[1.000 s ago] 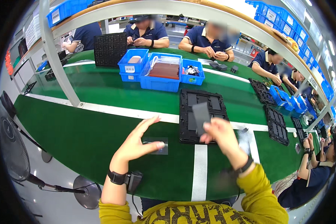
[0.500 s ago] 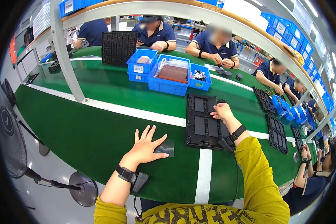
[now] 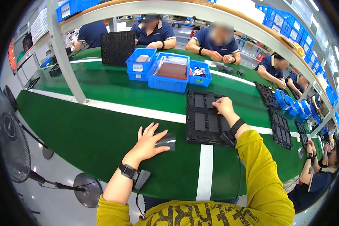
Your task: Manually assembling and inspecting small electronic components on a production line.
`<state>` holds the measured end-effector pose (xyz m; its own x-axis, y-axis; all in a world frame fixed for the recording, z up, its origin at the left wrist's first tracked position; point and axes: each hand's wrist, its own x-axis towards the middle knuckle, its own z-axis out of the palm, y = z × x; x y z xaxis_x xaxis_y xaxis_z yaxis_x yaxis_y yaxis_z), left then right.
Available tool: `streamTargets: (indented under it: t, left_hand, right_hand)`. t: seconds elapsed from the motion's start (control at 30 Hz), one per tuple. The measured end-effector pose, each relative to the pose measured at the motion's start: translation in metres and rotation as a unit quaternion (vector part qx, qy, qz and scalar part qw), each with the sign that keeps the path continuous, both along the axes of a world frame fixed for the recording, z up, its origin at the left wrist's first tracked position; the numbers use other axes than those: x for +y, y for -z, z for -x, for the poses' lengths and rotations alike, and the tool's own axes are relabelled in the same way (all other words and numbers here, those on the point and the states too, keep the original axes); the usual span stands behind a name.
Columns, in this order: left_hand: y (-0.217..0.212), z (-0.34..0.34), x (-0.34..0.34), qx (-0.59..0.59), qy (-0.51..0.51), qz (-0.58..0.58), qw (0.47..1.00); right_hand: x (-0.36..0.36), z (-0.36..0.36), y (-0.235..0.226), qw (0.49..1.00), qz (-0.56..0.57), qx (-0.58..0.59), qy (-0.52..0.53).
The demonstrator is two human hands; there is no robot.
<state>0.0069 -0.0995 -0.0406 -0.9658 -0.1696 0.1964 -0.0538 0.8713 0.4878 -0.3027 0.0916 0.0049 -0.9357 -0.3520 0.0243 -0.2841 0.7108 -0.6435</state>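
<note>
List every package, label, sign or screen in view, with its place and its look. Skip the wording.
Label: small white rectangle on the front of the left blue bin.
Label: white rectangle on a blue bin on the top shelf, upper left.
Labels: white rectangles on blue bins, upper right shelf.
Clear pouch: flat, on the green table under the left hand.
No screens.

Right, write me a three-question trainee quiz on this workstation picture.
1. True or false: the left hand lies flat on a small clear bag.
2. The right hand reaches into: A) a blue bin, B) the black compartment tray, C) a fan.
3. What colour is the belt under both?

Key: 1 true; 2 B; 3 green.
</note>
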Motion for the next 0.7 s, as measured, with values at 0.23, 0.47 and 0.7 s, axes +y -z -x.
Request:
streamTargets:
  t: [0.23,0.47,0.7]
  left_hand:
    - [-0.026,0.003,0.009,0.111,0.006,-0.007,0.994]
    - [-0.059,0.002,0.062,0.179,0.048,0.000,0.983]
    - [-0.062,0.019,0.107,0.186,0.126,0.037,0.974]
  right_hand:
    - [0.017,-0.021,-0.011,0.981,-0.029,0.166,-0.096]
    - [0.050,-0.191,-0.025,0.914,0.276,-0.211,-0.210]
    - [0.084,-0.210,-0.010,0.923,0.349,-0.037,-0.157]
